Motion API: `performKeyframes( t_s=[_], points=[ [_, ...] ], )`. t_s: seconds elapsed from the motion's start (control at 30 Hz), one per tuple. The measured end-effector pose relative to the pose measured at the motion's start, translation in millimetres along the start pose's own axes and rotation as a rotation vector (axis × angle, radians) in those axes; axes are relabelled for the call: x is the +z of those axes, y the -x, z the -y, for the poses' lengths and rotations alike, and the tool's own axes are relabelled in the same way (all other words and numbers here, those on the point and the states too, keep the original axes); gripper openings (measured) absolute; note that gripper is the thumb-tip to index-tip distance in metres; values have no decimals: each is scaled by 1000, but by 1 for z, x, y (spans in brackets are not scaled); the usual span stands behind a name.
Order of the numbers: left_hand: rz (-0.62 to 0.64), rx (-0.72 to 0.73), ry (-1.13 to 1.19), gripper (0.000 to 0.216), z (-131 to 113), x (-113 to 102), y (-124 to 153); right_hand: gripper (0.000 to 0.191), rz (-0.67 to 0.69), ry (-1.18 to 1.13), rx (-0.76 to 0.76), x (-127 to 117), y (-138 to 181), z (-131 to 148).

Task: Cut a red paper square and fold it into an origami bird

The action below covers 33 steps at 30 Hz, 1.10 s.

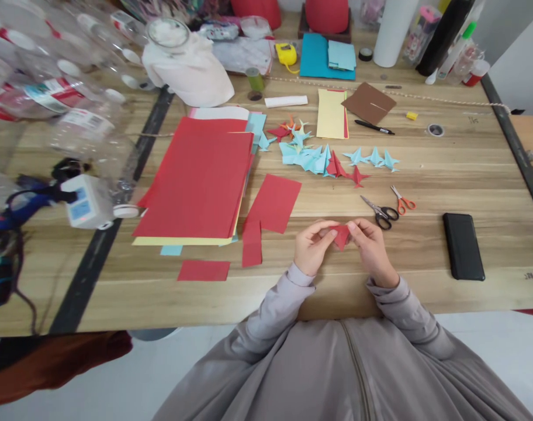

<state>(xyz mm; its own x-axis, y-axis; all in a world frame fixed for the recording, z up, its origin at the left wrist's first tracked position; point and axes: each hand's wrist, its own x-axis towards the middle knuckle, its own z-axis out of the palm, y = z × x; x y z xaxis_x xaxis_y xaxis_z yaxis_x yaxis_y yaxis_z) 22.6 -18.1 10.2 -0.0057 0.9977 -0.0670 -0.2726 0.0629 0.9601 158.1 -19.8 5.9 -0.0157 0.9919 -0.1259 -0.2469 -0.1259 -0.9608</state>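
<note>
Between my two hands is a small piece of folded red paper (342, 238), pointed at its lower end. My left hand (314, 245) pinches its left side, and my right hand (371, 248) pinches its right side. Just left of my left hand lie cut red paper pieces (275, 202). Beyond my hands several folded light-blue paper figures (308, 159) and red paper figures (357, 176) lie in a loose row. Black-handled scissors (383, 215) and small orange-handled scissors (403, 202) rest beyond my right hand.
A stack of red paper sheets (200, 181) lies to the left. A black phone (463, 245) is at the right. Farther back are yellow paper (331, 114), brown paper (369, 104), a pen (374, 127) and a yellow tape measure (286, 54). Plastic bottles (82, 126) crowd the far left.
</note>
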Motion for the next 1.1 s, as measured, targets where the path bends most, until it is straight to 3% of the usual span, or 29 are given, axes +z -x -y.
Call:
performKeyframes(
  t_s=[0.2,0.37,0.63,0.9,1.03,1.1],
  points=[
    [-91,-91,-17,21,1,0,1,16,-8,-3,5,0,2,4],
    [-62,-209,47,29,3,1,3,22,-25,53,23,1,2,5],
    [-83,-155,-5,26,3,1,2,23,-35,-61,82,0,0,-3],
    [4,-345,260,29,3,0,1,32,35,-144,187,4,1,4],
    [-60,-158,63,28,4,-2,2,30,-44,-27,82,2,0,0],
    [16,-15,-56,37,1,-5,3,29,-95,46,21,0,-1,-3]
  ],
)
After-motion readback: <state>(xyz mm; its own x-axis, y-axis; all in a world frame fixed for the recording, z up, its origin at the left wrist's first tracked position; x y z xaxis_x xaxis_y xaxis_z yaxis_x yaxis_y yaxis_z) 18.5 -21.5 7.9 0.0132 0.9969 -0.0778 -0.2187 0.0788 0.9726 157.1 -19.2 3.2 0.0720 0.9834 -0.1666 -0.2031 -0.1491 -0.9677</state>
